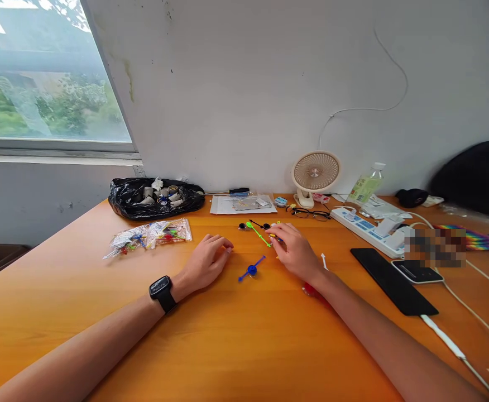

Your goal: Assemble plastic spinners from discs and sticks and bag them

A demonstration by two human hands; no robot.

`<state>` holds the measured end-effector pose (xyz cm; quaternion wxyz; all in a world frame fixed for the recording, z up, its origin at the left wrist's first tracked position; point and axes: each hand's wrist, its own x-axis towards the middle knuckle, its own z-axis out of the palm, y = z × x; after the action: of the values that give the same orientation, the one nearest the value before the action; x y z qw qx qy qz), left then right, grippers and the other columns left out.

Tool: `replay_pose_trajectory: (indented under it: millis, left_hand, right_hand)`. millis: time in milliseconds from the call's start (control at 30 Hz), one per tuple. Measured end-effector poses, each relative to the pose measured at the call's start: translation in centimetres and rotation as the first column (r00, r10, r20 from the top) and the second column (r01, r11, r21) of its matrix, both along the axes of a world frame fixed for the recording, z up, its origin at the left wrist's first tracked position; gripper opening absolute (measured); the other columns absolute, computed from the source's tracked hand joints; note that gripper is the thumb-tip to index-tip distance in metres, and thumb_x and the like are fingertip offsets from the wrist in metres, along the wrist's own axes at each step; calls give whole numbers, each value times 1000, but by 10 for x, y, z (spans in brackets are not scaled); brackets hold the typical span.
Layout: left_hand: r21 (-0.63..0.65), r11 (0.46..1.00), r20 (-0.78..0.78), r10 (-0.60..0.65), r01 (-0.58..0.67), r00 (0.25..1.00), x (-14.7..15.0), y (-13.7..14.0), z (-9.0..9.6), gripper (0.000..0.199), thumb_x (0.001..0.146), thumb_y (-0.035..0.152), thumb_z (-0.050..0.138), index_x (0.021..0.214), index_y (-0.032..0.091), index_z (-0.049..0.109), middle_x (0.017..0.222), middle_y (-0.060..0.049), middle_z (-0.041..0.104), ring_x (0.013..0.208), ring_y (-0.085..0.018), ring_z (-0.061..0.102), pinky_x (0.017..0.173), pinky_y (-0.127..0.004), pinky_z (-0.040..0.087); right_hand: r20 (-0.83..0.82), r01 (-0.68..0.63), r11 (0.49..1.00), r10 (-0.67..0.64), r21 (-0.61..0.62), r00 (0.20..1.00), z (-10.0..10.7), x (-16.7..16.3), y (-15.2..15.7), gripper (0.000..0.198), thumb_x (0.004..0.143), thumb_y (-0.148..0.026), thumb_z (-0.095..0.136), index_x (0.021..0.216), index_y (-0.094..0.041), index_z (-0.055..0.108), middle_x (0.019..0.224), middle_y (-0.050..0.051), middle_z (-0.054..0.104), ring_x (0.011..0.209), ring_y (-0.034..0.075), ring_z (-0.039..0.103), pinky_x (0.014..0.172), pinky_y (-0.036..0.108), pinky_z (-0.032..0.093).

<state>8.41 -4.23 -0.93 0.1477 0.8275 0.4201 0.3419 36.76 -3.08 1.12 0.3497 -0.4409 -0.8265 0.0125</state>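
Observation:
My left hand (209, 259) lies on the table with loosely bent fingers, thumb apart from them, holding nothing. To its right is a blue spinner arrow (252, 271) with a round hub. My right hand (292, 245) reaches over several small plastic parts, thumb and fingertips closing around a small dark piece with yellow on it (275, 238), mostly hidden by the fingers. Just left of these fingertips lies a bright green arrow (259, 234), with a black disc (241, 226) beside it. A white arrow (324, 261) and a red piece (309, 290) lie by my right wrist, the red one partly covered.
Clear bags of coloured parts (169, 231) lie at left before a black plastic bag (156, 200). At the back are papers (217, 205), a fan (315, 172) and glasses (307, 213). A bottle (365, 185), power strip (368, 231), black phone (393, 282) and cables occupy the right.

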Motion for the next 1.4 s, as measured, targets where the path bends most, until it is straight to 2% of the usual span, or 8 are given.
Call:
replay_pose_trajectory:
  millis: [200, 533, 700, 867, 1067, 1167, 1300, 1400]
  left_hand:
    - [-1, 1000, -2, -4, 4, 1000, 0, 0, -1, 19, 106, 31, 51, 106, 23, 69, 106, -7, 73, 103, -26, 63, 91, -43, 52]
    - [-18, 1000, -15, -1, 1, 1000, 0, 0, -1, 16, 104, 30, 54, 106, 23, 69, 106, -6, 73, 103, -26, 62, 91, -41, 51]
    - [-23, 1000, -14, -7, 6, 1000, 1, -1, 0, 15, 103, 29, 55, 105, 23, 69, 105, -6, 73, 102, -26, 62, 91, -41, 51]
    - [-24, 999, -15, -27, 27, 1000, 1, 0, -1, 13, 102, 27, 55, 104, 24, 68, 106, -5, 73, 102, -25, 62, 92, -41, 50]
    - [-24, 999, -37, -39, 38, 999, 2, 0, 0, 12, 101, 26, 57, 102, 23, 70, 102, -4, 73, 98, -24, 62, 91, -39, 49]
    - [-25, 999, -47, -37, 36, 998, 2, -1, 1, 13, 101, 27, 57, 100, 23, 70, 100, -5, 73, 97, -24, 62, 90, -40, 49]
    - [-30, 999, -50, -38, 37, 998, 3, -1, 2, 14, 101, 27, 57, 99, 23, 70, 99, -5, 73, 97, -25, 62, 90, -40, 49]
    - [-25, 999, -51, -39, 38, 998, 2, -1, 1, 14, 101, 27, 57, 99, 23, 70, 99, -5, 73, 97, -24, 62, 89, -39, 49]
  right_hand:
    - [-157, 34, 998, -24, 59, 987, 7, -2, -4, 22, 102, -18, 49, 109, -23, 70, 103, 9, 72, 101, 28, 66, 92, 42, 51]
    - [-432, 12, 999, -24, -30, 901, 9, -10, -13, 19, 103, -25, 49, 119, -24, 59, 102, 6, 60, 82, 21, 64, 79, 37, 58]
    - [-375, 42, 999, -50, -30, 926, 1, -11, -12, 30, 105, -25, 46, 134, -25, 53, 103, 7, 62, 85, 22, 64, 84, 39, 56]
    - [-270, 18, 999, -7, 40, 963, -1, -14, -13, 35, 108, -23, 40, 142, -26, 51, 112, 9, 61, 103, 25, 63, 95, 42, 53]
    - [-197, -31, 1000, 31, 0, 980, -1, -21, -20, 39, 110, -24, 35, 147, -27, 48, 119, 11, 63, 108, 26, 63, 98, 43, 52]
    - [-170, -35, 999, 30, -28, 985, 0, -25, -25, 32, 109, -25, 40, 139, -25, 51, 117, 11, 67, 106, 27, 65, 97, 44, 51]
    - [-183, -40, 998, 29, -56, 983, 3, -27, -29, 17, 109, -27, 41, 113, -24, 57, 107, 9, 69, 97, 25, 67, 87, 39, 52]
    - [-162, -32, 999, 24, -42, 986, 5, -25, -30, 21, 111, -28, 38, 121, -25, 56, 113, 9, 70, 103, 26, 68, 88, 38, 50]
